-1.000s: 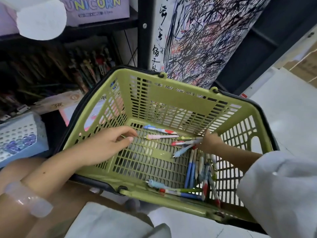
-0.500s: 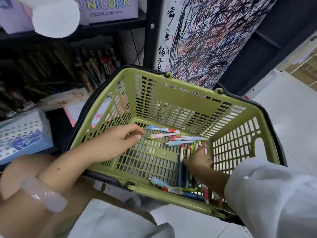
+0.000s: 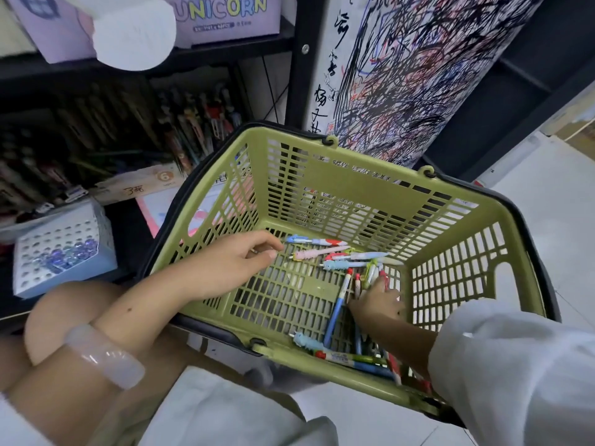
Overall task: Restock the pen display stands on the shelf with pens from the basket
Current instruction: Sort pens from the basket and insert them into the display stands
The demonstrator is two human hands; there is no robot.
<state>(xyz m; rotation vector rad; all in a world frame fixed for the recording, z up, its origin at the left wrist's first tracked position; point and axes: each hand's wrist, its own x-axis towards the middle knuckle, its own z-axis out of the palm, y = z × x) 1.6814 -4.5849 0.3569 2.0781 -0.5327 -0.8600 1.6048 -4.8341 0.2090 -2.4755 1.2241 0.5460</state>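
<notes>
Since the earlier frame the right hand (image 3: 378, 304) slides nearer along the green basket (image 3: 351, 191) floor, fingers spread on the pens (image 3: 336, 305); whether it grips one cannot be told; the left hand (image 3: 231, 268) hovers relaxed, empty; restocking of the shelf stands (image 3: 193, 123) looks barely begun.

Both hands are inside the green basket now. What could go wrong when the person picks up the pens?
The right hand reaches into a crossed pile of pens, so it may lift several at once and drop some. The basket sits tilted, so loose pens may slide. The left hand hovers near the pink pen and could knock it.
</notes>
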